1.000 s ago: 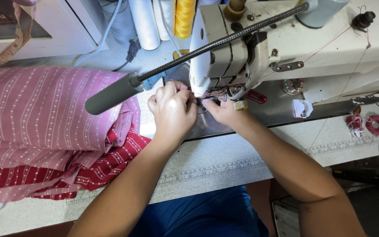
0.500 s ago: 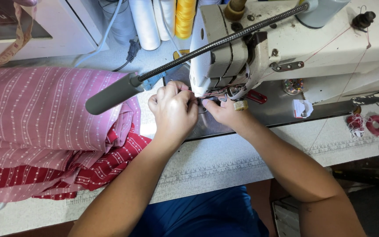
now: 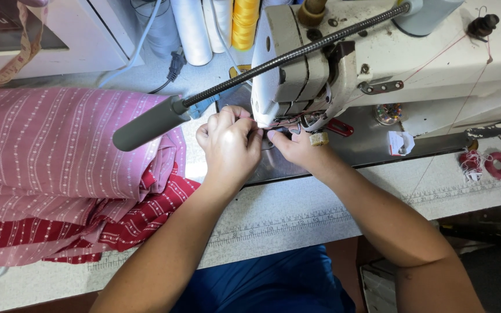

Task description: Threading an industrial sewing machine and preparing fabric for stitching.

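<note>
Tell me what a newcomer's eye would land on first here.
First, the two hands: the left hand and right hand meet fingertip to fingertip right under the head of the off-white sewing machine, at the needle area. Next, the big heap of pink and red striped fabric piled on the table's left side. A grey flexible-neck lamp slants across above it, and a yellow thread cone stands out at the top.

We see our left hand [image 3: 230, 145] and right hand [image 3: 300, 148] close together under the head of the sewing machine [image 3: 378, 64], fingertips pinched at the needle area, where a thin red thread [image 3: 288, 123] runs. A grey gooseneck lamp [image 3: 149, 123] hangs just above the left hand. Folded pink striped cloth [image 3: 59, 145] lies left on the table [image 3: 297, 214], over red cloth [image 3: 146, 217]. Thread cones [image 3: 244, 23] stand behind.
</note>
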